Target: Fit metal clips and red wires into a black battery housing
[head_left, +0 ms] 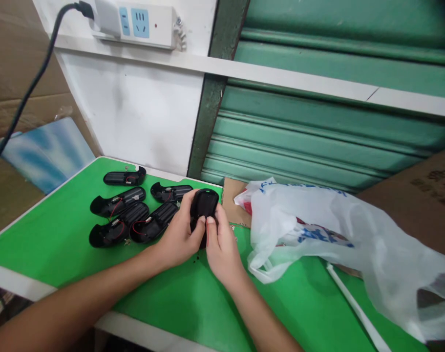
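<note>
Gripping a black shell (204, 204), left hand (179, 237) and right hand (222, 247).

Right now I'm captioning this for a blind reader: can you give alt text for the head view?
Two bare hands, left hand and right hand, together hold a black plastic casing over a green table. Five open black shells with red wires lie to the left; a white plastic bag lies right.

White plastic bag (317, 230) on green table (53, 234), power strip (141, 22) up top.
</note>
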